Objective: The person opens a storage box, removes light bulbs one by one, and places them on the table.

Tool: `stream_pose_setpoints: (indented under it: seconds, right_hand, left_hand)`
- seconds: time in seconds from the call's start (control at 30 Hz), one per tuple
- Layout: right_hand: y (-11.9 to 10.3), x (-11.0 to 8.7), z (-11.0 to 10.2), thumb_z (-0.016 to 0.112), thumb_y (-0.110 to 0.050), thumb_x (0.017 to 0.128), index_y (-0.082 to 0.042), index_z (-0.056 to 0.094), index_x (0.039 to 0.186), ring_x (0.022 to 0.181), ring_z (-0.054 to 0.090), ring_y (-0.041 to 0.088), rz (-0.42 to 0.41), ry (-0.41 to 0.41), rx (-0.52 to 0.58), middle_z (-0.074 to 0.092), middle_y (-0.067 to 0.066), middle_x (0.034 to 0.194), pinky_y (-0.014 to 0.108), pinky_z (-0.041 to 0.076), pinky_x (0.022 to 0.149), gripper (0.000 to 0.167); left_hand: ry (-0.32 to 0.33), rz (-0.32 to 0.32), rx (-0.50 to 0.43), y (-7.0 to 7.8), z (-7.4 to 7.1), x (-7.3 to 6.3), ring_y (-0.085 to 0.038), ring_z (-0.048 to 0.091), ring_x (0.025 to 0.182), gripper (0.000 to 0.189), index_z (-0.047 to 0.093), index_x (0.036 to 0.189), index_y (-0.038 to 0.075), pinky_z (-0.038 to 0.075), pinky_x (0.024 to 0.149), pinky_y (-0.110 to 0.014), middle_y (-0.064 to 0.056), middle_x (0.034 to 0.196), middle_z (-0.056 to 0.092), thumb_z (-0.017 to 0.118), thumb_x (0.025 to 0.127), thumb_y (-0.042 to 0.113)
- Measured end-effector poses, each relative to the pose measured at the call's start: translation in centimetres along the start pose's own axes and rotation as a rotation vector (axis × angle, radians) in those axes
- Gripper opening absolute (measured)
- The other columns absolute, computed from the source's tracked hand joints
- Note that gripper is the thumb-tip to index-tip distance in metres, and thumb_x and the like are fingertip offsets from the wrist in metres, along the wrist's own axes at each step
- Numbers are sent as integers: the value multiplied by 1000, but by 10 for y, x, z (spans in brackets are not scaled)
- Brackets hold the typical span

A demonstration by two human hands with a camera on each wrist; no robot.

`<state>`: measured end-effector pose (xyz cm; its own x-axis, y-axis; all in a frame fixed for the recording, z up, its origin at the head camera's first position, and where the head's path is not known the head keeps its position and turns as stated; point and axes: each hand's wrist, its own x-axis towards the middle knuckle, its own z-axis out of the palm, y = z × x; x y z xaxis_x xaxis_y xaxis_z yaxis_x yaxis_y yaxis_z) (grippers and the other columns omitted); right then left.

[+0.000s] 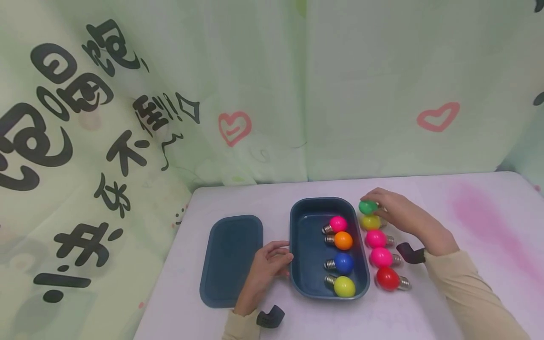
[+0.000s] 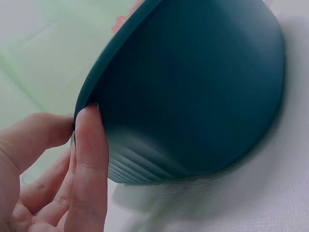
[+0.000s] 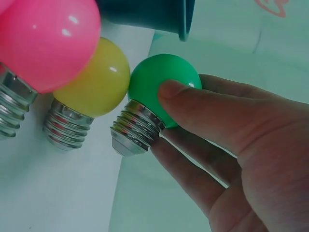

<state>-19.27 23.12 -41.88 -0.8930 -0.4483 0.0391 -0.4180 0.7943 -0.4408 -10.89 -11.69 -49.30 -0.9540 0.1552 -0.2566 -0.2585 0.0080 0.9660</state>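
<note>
Nearest the head camera, a beige fabric sleeve (image 1: 478,288) enters at the lower right and leads to the right hand (image 1: 399,212), whose grip holds a round green light bulb (image 1: 367,207) just outside the right wall of a deep dark-blue rounded-rectangular container (image 1: 308,250), near its far right corner. Below the green bulb, a column of bulbs with silver screw bases runs toward the camera along that wall: a yellow bulb (image 1: 370,222), two bright-pink bulbs (image 1: 376,239) (image 1: 380,257) and a red bulb (image 1: 387,278). Inside the container, along its right side, lie a second row: pink (image 1: 338,224), orange (image 1: 343,241), blue (image 1: 344,263) and yellow-green (image 1: 344,286), their bases pointing left. The left hand (image 1: 268,262) is at the container's left wall, between it and a flat dark-blue rounded panel (image 1: 231,259) on the pale surface (image 1: 170,311). A pale-green cloth (image 1: 361,61) with red heart outlines hangs behind. In the left wrist view, the container fills much of the frame, and the left grip pinches its rim between thumb and finger. In the right wrist view, the right thumb presses the green globe against the fingers, its threaded metal base slanting down and left; the yellow bulb is right beside it, and a pink bulb partly overlaps the yellow one.
</note>
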Motion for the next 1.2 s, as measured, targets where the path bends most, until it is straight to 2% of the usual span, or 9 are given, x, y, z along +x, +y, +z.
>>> stream_pose_setpoints:
  seconds: [0.4,0.7,1.2]
  right_hand:
    - [15,7,8,74,-3,86,1,60,129,120,56,43,44,-21,25,61,22,126,58,49,97,46]
    - [21,10,11,73,-5,87,1,58,131,122,53,45,82,-57,66,58,24,129,59,48,97,46]
    - [17,2,18,72,-10,89,-2,59,129,120,56,41,91,-52,63,62,18,123,59,48,98,42]
  left_hand:
    - [-7,17,-20,-1,0,1,-12,63,82,44,61,128,4,58,65,-25,-4,99,67,76,88,16]
    - [-7,15,-37,-2,1,1,-11,63,82,44,61,128,2,57,64,-25,-3,98,67,76,88,14]
    - [-19,16,-32,-2,-4,-4,-12,63,81,44,62,127,4,58,65,-25,-4,99,67,76,87,15]
